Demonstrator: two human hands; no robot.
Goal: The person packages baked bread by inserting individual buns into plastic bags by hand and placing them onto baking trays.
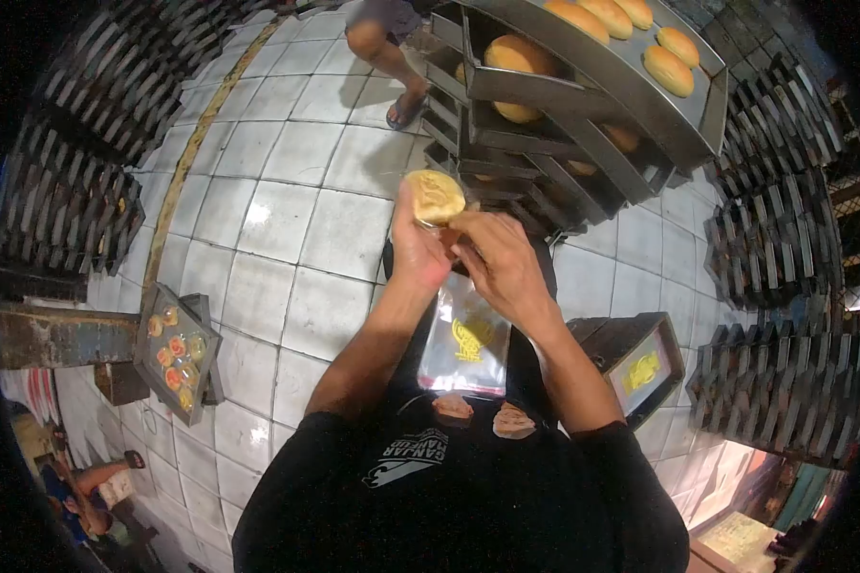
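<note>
My left hand [417, 250] is closed around a round, pale golden bun [438, 199], held up in front of me with its patterned brownish face showing. Just below the bun's right edge, the fingers of my right hand [499, 263] are bent together in a pinch. What they grip is too small to make out. Across my lap lies a stack of clear plastic bags [463, 349] with yellow printing, under both wrists.
Metal trays [583, 72] stacked ahead hold golden buns [667, 72]. At left, another tray [177, 358] carries several wrapped buns. A box [645, 368] with yellow-printed bags stands at right. Tray stacks [774, 229] line both sides. A person's leg [392, 62] shows ahead; another person [86, 501] sits lower left.
</note>
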